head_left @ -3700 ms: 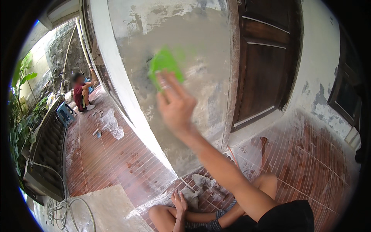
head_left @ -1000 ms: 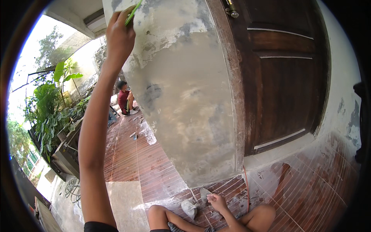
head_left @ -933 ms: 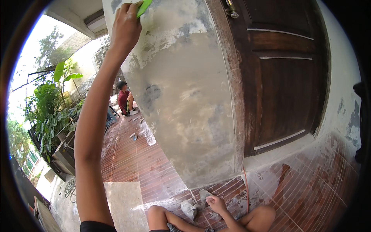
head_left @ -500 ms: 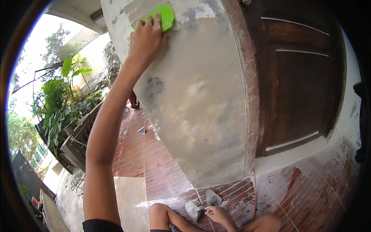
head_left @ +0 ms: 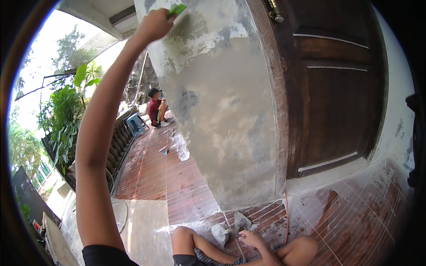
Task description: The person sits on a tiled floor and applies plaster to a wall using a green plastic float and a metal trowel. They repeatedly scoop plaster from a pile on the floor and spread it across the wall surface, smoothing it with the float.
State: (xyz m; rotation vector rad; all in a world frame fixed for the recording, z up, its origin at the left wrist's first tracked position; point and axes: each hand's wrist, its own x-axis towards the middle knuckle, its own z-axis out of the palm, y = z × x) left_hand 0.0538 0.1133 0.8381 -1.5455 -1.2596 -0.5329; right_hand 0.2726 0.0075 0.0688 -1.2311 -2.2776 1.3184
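Observation:
My left hand (head_left: 160, 23) grips a green flat spreader (head_left: 178, 9) high at the upper left of the patchy, grey plastered wall (head_left: 222, 124), with the arm stretched up along the left. Low at bottom centre, my right hand (head_left: 251, 238) has curled fingers; whatever may be in them is hidden. Beside it on the tiles lie a pale crumpled bag (head_left: 220, 234) and a grey lumpy bundle (head_left: 242, 221), near my bent bare legs.
A co-worker in maroon (head_left: 155, 108) squats beyond the wall's left edge, near a blue stool (head_left: 136, 124), balustrade and plants. A dark wooden door (head_left: 337, 111) stands right. An orange cable (head_left: 287, 217) crosses the tiles; a pale hose (head_left: 126, 210) lies left.
Earlier my right hand held the spreader on the wall; now my left does. Since half a second ago it has moved slightly up and left, the spreader now seen more edge-on.

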